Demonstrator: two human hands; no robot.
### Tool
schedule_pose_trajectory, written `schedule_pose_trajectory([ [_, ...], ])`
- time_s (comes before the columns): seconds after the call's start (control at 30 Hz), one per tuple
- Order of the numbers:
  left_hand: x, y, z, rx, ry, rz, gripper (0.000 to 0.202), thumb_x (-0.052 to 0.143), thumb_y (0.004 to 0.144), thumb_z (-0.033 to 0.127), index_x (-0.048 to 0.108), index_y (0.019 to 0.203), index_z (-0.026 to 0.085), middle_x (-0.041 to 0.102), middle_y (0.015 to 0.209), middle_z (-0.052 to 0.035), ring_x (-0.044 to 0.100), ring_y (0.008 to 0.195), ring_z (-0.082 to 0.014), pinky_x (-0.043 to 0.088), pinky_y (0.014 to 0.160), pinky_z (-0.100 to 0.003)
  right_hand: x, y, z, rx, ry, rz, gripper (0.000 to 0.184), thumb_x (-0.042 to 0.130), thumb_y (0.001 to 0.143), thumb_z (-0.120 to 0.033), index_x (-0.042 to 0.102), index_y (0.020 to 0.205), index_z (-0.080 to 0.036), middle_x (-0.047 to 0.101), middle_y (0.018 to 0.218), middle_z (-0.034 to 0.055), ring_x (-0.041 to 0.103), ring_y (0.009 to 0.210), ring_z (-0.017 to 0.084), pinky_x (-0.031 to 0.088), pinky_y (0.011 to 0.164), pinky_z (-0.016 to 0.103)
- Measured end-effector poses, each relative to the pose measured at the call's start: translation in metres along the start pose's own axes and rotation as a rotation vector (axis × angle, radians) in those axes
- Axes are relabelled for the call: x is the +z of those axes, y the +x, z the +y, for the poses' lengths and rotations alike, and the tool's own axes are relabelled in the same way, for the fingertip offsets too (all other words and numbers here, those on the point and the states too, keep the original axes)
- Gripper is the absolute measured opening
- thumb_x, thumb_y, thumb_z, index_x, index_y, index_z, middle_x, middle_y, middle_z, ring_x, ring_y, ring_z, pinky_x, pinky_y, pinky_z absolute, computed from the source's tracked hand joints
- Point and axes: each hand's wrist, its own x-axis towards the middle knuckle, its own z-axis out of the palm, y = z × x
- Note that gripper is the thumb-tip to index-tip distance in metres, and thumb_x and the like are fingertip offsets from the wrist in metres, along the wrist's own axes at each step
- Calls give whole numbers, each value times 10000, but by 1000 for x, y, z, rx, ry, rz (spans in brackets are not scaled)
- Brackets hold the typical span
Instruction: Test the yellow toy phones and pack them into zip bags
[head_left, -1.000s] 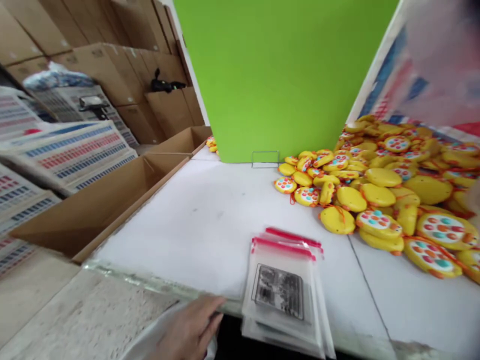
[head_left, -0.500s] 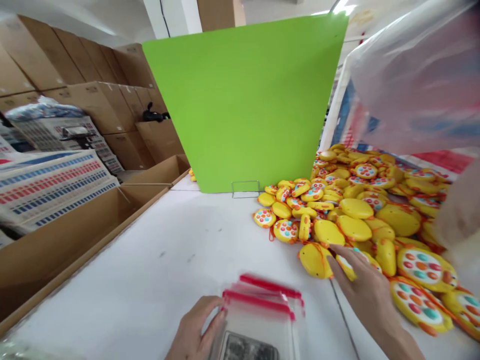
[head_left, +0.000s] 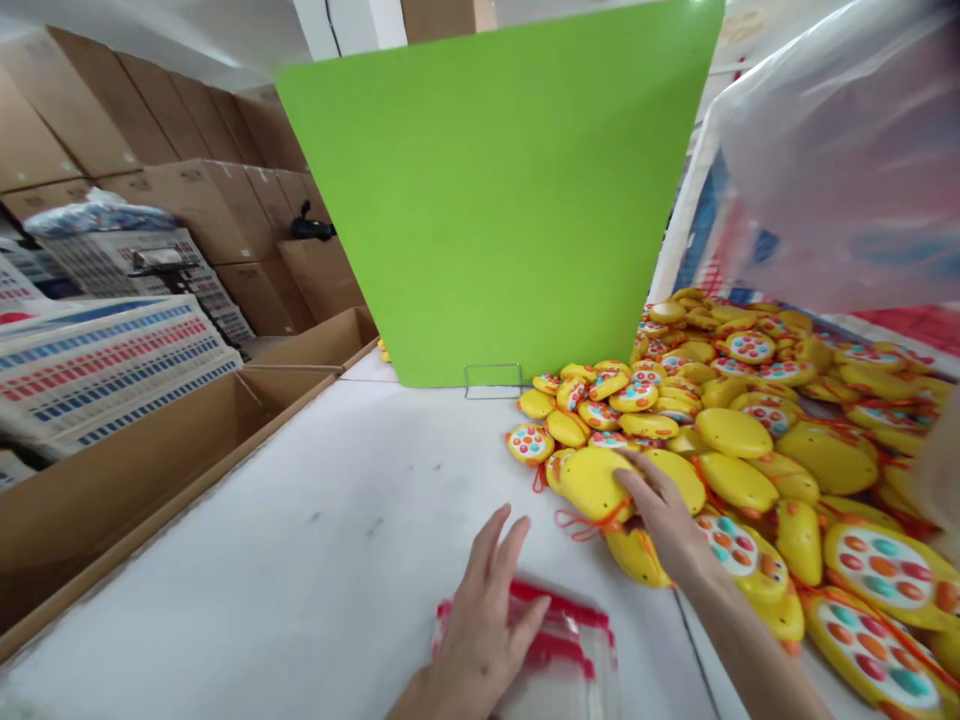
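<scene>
My right hand (head_left: 660,505) grips a yellow chick-shaped toy (head_left: 595,482) by its right side, raised a little at the edge of the pile; an orange cord dangles from it. Another yellow toy (head_left: 636,556) lies just beneath. My left hand (head_left: 484,620) is open, its fingers spread, over clear plastic bags (head_left: 559,690) with red zip strips. It hides part of the bags, and I cannot tell whether it touches them. To the right, a heap of the same toys (head_left: 731,432) covers the table, some showing white faces with coloured dots.
A big green board (head_left: 495,200) stands upright at the back, with a thin wire holder (head_left: 492,381) at its foot. Along the left edge of the white table (head_left: 285,560) is an open cardboard box (head_left: 172,460). A translucent plastic sheet (head_left: 840,170) hangs at the right.
My right hand has moved left and picked up a toy. My left hand has let go of the bags' edge, risen forward and spread its fingers.
</scene>
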Motion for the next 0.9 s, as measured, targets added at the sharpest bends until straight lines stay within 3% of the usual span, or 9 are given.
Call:
schedule_pose_trajectory([
  [0.07,6,10,8,66,-53,-38,658,536,772,110,320,1369,281,217,1477,-62,239,1335,-257,315,1061,-432,15,-27,-4,161,342,-154,467,412,852,-479,481,1214,-192,631,803,40,580,586,175,444,446,260],
  [0.17,6,23,13,59,-293,-85,515,530,780,110,478,1272,252,410,1372,-67,321,1287,-265,290,1072,-444,34,-58,-9,374,880,-360,515,565,794,-470,483,1228,-206,593,703,2,523,529,132,406,430,225],
  [0.23,2,28,13,-156,-604,-75,368,561,797,197,561,1164,205,546,1224,-101,497,1126,-272,417,971,-423,38,-68,-8,368,1015,-365,473,614,776,-456,542,1173,-210,596,732,3,500,546,104,389,442,200],
  [0.3,-1,30,11,-471,-971,-61,302,566,813,291,571,1084,157,630,1045,-124,616,869,-233,537,747,-360,37,-70,-4,341,1014,-261,428,657,746,-447,607,1094,-202,615,830,26,515,624,104,405,475,190],
  [0.37,-1,29,9,-703,-1258,-58,296,563,822,318,550,1047,127,659,881,-110,625,669,-181,545,565,-288,36,-69,1,323,962,-204,428,666,735,-456,626,1078,-203,625,952,52,550,751,138,450,540,205],
  [0.43,1,28,7,-788,-1408,-73,306,581,815,302,527,1054,118,660,808,-93,620,588,-157,531,504,-252,38,-68,3,313,920,-251,449,648,744,-476,616,1110,-219,629,1026,63,573,845,180,483,590,235],
  [0.57,8,26,9,-755,-1479,-150,359,580,822,310,493,1117,124,667,851,-114,648,595,-181,532,481,-251,45,-70,-2,267,888,-315,435,645,738,-483,625,1093,-234,656,1011,53,613,875,221,519,651,278],
  [0.73,18,23,19,-695,-1429,-162,404,575,824,371,483,1154,155,651,962,-127,656,709,-200,535,523,-266,48,-70,-5,166,842,-221,415,636,739,-480,624,1027,-181,672,948,71,622,839,237,520,710,320],
  [0.9,26,22,26,-564,-1244,-70,429,722,701,238,549,1085,156,634,1021,-85,608,897,-206,512,764,-292,48,-69,2,145,776,-196,349,621,762,-457,617,937,-155,659,813,53,602,750,208,500,631,282],
])
